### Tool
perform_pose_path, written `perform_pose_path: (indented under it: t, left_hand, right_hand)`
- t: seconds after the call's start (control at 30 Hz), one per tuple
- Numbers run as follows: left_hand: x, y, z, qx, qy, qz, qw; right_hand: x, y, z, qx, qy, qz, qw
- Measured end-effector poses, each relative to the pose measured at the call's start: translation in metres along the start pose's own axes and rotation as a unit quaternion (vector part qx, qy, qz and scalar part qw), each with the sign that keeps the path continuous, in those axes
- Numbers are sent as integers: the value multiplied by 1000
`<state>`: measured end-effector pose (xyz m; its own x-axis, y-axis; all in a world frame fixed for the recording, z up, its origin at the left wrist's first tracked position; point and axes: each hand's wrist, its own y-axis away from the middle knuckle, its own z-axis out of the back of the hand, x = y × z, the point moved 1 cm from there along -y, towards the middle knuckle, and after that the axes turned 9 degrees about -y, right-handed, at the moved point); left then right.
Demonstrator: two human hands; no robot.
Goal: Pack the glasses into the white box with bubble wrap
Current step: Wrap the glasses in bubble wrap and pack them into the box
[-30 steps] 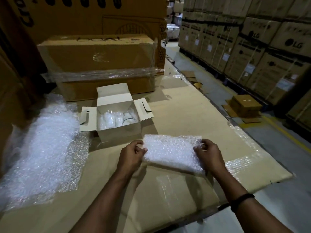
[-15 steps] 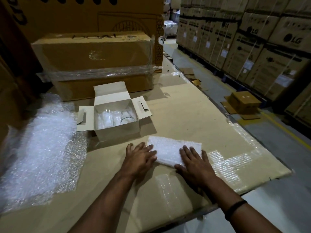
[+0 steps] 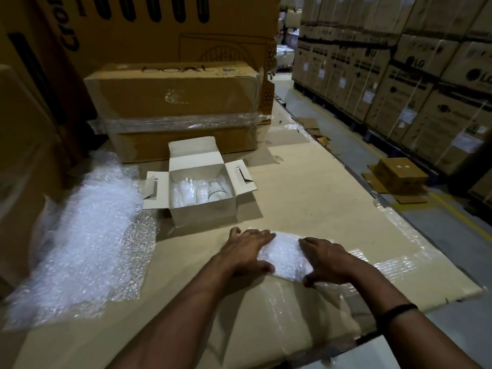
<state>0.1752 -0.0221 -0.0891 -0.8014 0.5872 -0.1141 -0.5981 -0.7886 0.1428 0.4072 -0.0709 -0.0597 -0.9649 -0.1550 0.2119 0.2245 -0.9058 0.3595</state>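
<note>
Two flat palms, fingers straight: left hand [image 3: 246,251], right hand [image 3: 327,259] pressing bubble wrap [image 3: 286,258]. Just beyond left, white box [image 3: 203,215]; cardboard sheet [image 3: 319,198] edge well right.

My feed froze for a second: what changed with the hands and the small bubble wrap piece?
The small bubble wrap piece, held up by its ends a second ago, now lies flat on the table. The left hand and right hand released their pinch and press it down with flat fingers. The white box, glasses inside and large bubble wrap sheet stayed put.
</note>
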Motion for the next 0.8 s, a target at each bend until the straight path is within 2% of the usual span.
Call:
perform_pose_path:
  t: [0.13, 0.27, 0.37, 0.47, 0.57, 0.63, 0.7, 0.8]
  left_hand:
    - [2, 10, 4, -23, -56, -11, 998]
    - [4, 23, 12, -49, -75, 9, 996]
    - [21, 42, 16, -140, 10, 53, 989]
    - [50, 67, 19, -218, 148, 112, 958]
    - [77, 89, 24, -236, 226, 169, 930]
    - [92, 100, 26, -237, 270, 195, 913]
    - [105, 108, 29, -232, 300, 183, 907]
    - [120, 115, 39, -236, 328, 116, 907]
  right_hand:
    - [13, 4, 1, 6, 21, -15, 1000]
    - [34, 1, 1, -56, -23, 9, 998]
    - [50, -1, 4, -113, -62, 62, 990]
    - [68, -3, 9, -130, -195, 89, 968]
    - [91, -11, 10, -125, -365, 125, 914]
    - [102, -21, 9, -134, -437, 121, 881]
    - [110, -33, 8, -181, -414, 111, 885]
    - [119, -47, 14, -271, -330, 85, 900]
